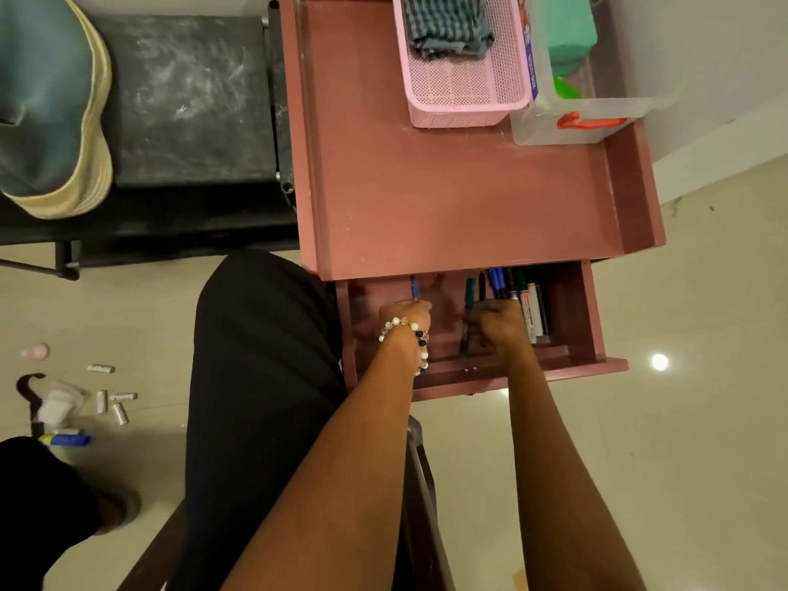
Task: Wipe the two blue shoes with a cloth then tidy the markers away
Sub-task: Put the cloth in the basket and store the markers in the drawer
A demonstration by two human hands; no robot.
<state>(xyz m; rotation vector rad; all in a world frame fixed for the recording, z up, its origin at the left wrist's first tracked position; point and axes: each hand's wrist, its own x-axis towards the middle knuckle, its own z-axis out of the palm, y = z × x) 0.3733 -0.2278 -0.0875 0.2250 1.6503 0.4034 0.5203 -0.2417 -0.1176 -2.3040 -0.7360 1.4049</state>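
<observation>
Pink wood: we reach both hands down into an open drawer [580, 317] of a pink desk [447, 206], seen from above.
Left hand: our left hand [403, 313], with a beaded bracelet [409, 330] at the wrist, curls its fingers round a blue marker [414, 288] whose tip pokes out beyond the knuckles.
Right hand: our right hand [499, 324] is closed in a fist round a green marker [467, 317], which stands nearly upright and shows both above and below the fist.
Markers: more markers [518, 292], blue, black, green and one white-bodied, lie bunched in the drawer just right of our right hand, touching one another.
Cloth: a striped grey-blue cloth [447, 25] sits folded in a pink mesh basket [464, 96] on the desk top, well beyond both hands.
Beside the basket: a clear plastic box [567, 121] to its right holds green things and has an orange clip.
Shoe: one blue shoe [47, 100] with a pale yellow sole rests on a black rack [187, 100], far off to the left of our left hand; we see no more than one.
Floor: small silver cylinders [115, 403] and a blue and yellow tube [64, 439] lie scattered on the pale tiles, down left of our arms.
Lap: black clothing [256, 398] covers our legs, under our left arm.
</observation>
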